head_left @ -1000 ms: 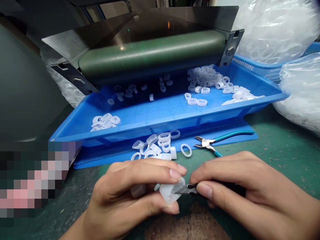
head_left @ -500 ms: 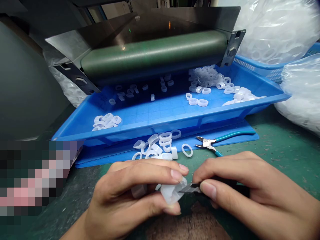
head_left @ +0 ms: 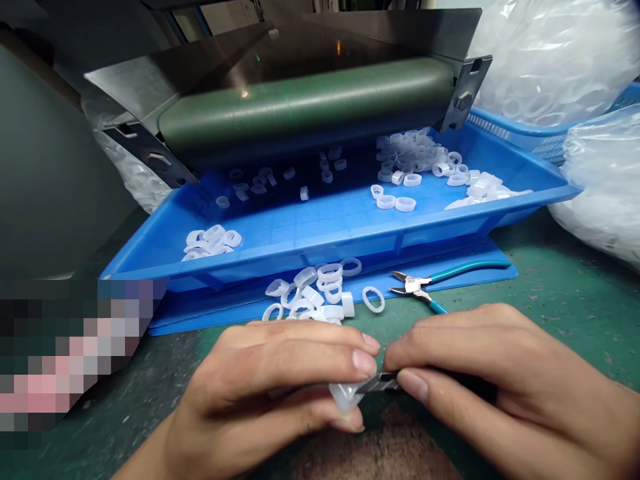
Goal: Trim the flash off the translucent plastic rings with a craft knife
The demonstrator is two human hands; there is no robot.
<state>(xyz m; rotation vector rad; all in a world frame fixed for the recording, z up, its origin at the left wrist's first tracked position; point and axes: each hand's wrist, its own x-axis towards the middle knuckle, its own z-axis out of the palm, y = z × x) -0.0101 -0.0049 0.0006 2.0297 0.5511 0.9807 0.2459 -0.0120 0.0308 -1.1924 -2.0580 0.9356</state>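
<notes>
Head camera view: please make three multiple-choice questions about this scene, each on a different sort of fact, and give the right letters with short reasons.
1. Where do the teal-handled pliers lie?
A. On the blue mat in front of the blue tray
B. Inside the tray
C. Under the roller

2. What colour is the roller?
A. Red
B. Dark green
C. Yellow

3. What does the right hand hold?
A. Nothing
B. The pliers
C. A small cutter

1 A: the pliers rest on the mat, outside the tray.
2 B: its surface shows dark green.
3 C: its blade reaches the translucent ring in the left hand.
</notes>
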